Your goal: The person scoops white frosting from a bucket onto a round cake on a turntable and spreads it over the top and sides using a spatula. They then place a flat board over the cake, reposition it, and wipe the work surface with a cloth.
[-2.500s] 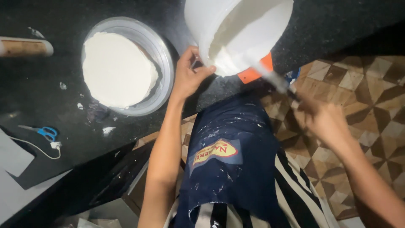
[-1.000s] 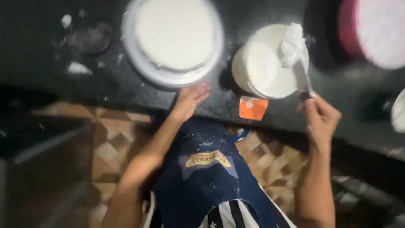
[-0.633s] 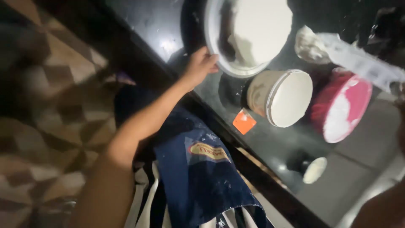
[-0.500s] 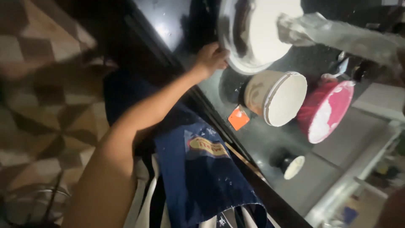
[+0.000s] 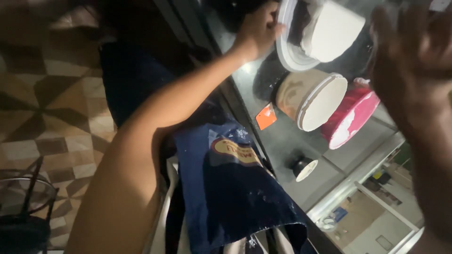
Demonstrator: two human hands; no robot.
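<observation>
Head view, tilted: a dark counter (image 5: 282,141) runs from the top centre down to the lower right, and patterned floor tiles (image 5: 52,108) fill the left. A navy apron (image 5: 230,188) hangs at lower centre.

At the top, a white cake (image 5: 332,30) sits on a white stand (image 5: 287,47). The left hand (image 5: 256,30) touches the stand's rim, fingers curled against its edge. Below the stand is a tub (image 5: 310,99) of white cream, and just to its right a pink bowl (image 5: 351,117) also holds cream. An orange scraper (image 5: 266,116) lies left of the tub. A small dark cup (image 5: 303,168) stands lower down.

The right hand (image 5: 414,61) is a dark blur at upper right; its fingers cannot be made out.
</observation>
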